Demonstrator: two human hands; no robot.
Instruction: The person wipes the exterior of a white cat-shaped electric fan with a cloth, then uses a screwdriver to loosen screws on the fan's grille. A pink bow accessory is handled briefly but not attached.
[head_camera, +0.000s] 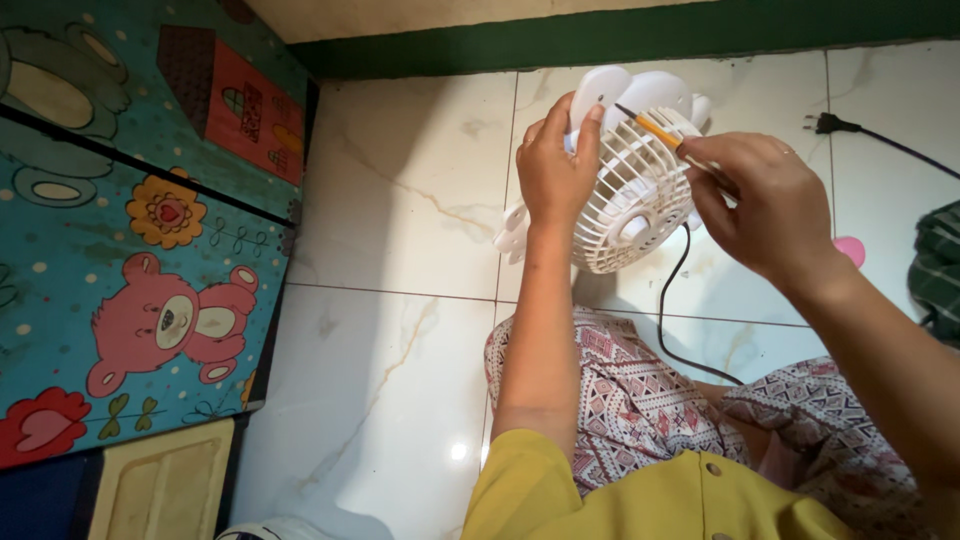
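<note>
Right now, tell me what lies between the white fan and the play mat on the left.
In the head view, only bare marble-look floor tile lies between the white fan and the play mat; nothing sits on that stretch.

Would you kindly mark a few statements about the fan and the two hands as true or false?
1. The left hand grips the white fan at its edge. True.
2. The right hand holds a hammer. False: it holds a thin orange-shafted tool, tip at the grille.
3. The black plug lies loose on the tiled floor. True.
4. The fan's grille is black. False: it is white.
</note>
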